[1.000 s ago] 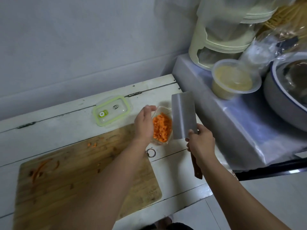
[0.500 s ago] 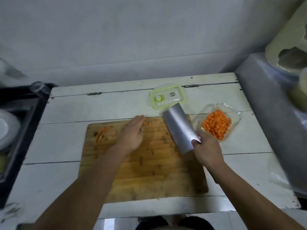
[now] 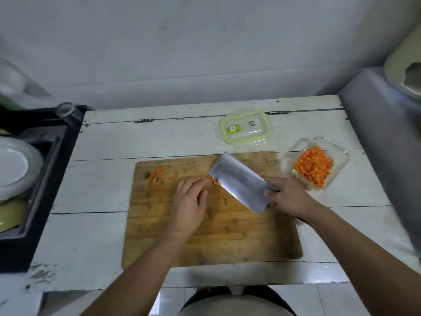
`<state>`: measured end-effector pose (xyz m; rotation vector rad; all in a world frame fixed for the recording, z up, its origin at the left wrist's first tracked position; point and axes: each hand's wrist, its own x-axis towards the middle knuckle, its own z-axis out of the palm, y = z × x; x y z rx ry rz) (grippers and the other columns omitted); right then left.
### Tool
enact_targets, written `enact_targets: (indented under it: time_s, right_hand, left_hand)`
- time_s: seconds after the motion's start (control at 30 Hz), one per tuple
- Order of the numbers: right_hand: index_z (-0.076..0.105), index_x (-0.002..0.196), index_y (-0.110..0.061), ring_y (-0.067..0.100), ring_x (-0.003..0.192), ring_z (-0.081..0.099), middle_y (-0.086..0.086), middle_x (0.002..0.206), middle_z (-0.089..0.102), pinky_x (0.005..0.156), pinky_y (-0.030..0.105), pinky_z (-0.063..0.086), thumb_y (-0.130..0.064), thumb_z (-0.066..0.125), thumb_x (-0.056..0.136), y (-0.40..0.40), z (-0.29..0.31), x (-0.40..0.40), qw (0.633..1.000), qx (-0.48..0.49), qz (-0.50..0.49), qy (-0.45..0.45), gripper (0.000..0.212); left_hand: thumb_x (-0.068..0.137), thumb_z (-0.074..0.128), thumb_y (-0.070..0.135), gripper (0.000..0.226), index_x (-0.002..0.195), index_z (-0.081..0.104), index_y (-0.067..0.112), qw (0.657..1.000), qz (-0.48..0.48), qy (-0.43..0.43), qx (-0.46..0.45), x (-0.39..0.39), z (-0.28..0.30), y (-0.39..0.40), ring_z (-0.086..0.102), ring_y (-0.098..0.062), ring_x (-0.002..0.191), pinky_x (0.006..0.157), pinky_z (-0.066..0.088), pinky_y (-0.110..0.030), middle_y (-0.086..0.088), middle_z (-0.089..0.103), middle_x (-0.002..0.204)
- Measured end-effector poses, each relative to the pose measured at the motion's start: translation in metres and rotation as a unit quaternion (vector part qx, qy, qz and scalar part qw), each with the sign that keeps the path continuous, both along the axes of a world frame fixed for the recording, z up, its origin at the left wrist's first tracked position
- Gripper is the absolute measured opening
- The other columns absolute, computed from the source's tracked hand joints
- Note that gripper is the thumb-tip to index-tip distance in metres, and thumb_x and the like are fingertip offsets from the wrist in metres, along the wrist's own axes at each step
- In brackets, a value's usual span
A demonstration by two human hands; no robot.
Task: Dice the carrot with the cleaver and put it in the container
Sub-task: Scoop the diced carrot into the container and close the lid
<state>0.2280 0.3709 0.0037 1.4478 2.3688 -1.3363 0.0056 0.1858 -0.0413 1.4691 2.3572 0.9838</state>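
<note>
Dice (image 3: 313,168) mostly fill your container (image 3: 339,165); your right hand (image 3: 288,196) grips the cleaver (image 3: 241,181), left hand (image 3: 189,201), fingers relaxed, gathers remaining bits (image 3: 215,181).

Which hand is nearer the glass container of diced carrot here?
Right. The right hand, gripping the cleaver, sits just beside the glass container; the left hand is farther off, across the cutting board.

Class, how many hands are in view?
2: the left hand pushes carrot bits on the cutting board; the right hand grips the cleaver.
</note>
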Motion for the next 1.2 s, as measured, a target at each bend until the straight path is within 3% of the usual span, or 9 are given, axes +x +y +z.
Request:
enact_targets:
  time_s: [0.07,0.2,0.4,0.53,0.6,0.7,0.83,1.03,1.2]
  right_hand:
    - [0.061,0.071,-0.057,0.004,0.064,0.052,-0.021,0.065,0.057,0.072,0.03,0.046,-0.015,0.061,0.093,-0.011,-0.002,0.002,1.0,-0.01,-0.015,0.002,0.047]
    - [0.065,0.119,-0.042,0.018,0.078,0.056,-0.01,0.084,0.06,0.082,0.039,0.054,-0.021,0.058,0.093,-0.038,-0.006,0.003,0.999,-0.015,-0.033,-0.006,0.034]
    - [0.07,0.113,-0.035,0.023,0.08,0.062,0.0,0.084,0.068,0.069,0.03,0.046,-0.021,0.057,0.091,-0.071,-0.011,-0.003,0.997,0.021,-0.075,-0.005,0.029]
    - [0.065,0.124,-0.036,0.024,0.091,0.062,0.003,0.099,0.072,0.079,0.035,0.051,-0.029,0.054,0.092,-0.084,-0.008,-0.01,0.994,0.054,-0.08,-0.043,0.035]
    - [0.063,0.129,-0.034,0.026,0.094,0.062,0.004,0.105,0.072,0.078,0.033,0.049,-0.028,0.054,0.095,-0.094,-0.006,-0.015,0.993,0.054,-0.091,-0.045,0.036]
    - [0.063,0.125,-0.029,0.02,0.086,0.063,0.001,0.098,0.07,0.075,0.033,0.053,-0.029,0.055,0.097,-0.11,-0.008,-0.022,0.992,0.036,-0.119,-0.033,0.03]
    - [0.065,0.103,-0.031,0.002,0.073,0.056,-0.017,0.079,0.062,0.057,0.012,0.036,-0.023,0.056,0.097,-0.121,-0.007,-0.021,0.989,0.005,-0.148,0.02,0.013]
    - [0.07,0.091,-0.023,0.02,0.06,0.061,0.0,0.067,0.067,0.061,0.043,0.054,-0.015,0.057,0.088,-0.12,0.0,-0.006,0.972,-0.063,-0.208,0.093,0.015]
    - [0.071,0.104,-0.034,0.019,0.058,0.065,-0.002,0.069,0.071,0.056,0.035,0.055,-0.012,0.058,0.093,-0.076,0.038,0.041,0.942,-0.009,-0.31,0.125,0.028]
  left_hand:
    - [0.094,0.072,0.028,0.051,0.141,0.059,0.015,0.997,-0.028,0.038,-0.064,-0.004,-0.004,-0.006,0.041,-0.015,0.132,0.115,0.038,-0.036,0.005,0.055,0.139]
    - [0.095,0.067,0.04,0.06,0.147,0.053,0.013,0.99,-0.04,0.075,-0.109,-0.008,-0.015,-0.008,0.039,-0.02,0.138,0.119,0.033,-0.041,0.003,0.051,0.147]
    - [0.107,0.032,0.037,0.053,0.149,0.05,0.011,0.99,-0.047,0.097,-0.096,-0.001,-0.019,-0.011,0.034,-0.019,0.148,0.12,0.033,-0.044,-0.002,0.047,0.156]
    - [0.11,0.019,0.045,0.061,0.164,0.011,0.017,0.987,-0.026,0.056,-0.147,0.009,-0.008,0.002,-0.005,-0.009,0.157,0.127,-0.002,-0.029,0.007,0.004,0.17]
    - [0.107,0.013,0.052,0.068,0.164,0.003,0.016,0.987,-0.019,0.035,-0.156,0.02,-0.004,0.018,-0.012,-0.009,0.156,0.127,-0.006,-0.029,0.004,-0.004,0.171]
    - [0.107,0.01,0.051,0.069,0.163,0.004,0.012,0.989,0.009,0.003,-0.15,0.038,-0.004,0.047,-0.006,-0.014,0.157,0.129,-0.001,-0.035,-0.003,0.0,0.172]
    - [0.11,0.018,0.041,0.062,0.162,0.011,0.008,0.991,0.044,-0.044,-0.119,0.058,-0.004,0.062,0.001,-0.018,0.158,0.128,-0.003,-0.033,-0.006,0.008,0.171]
    - [0.111,0.031,0.026,0.05,0.156,0.034,0.003,0.997,0.027,-0.072,-0.028,0.084,0.002,0.072,0.022,-0.022,0.154,0.128,0.014,-0.034,-0.01,0.03,0.165]
    - [0.106,0.043,0.005,0.042,0.147,0.048,0.001,0.993,-0.052,-0.084,0.063,0.135,0.041,0.145,0.037,-0.023,0.147,0.124,0.027,-0.038,-0.011,0.045,0.154]
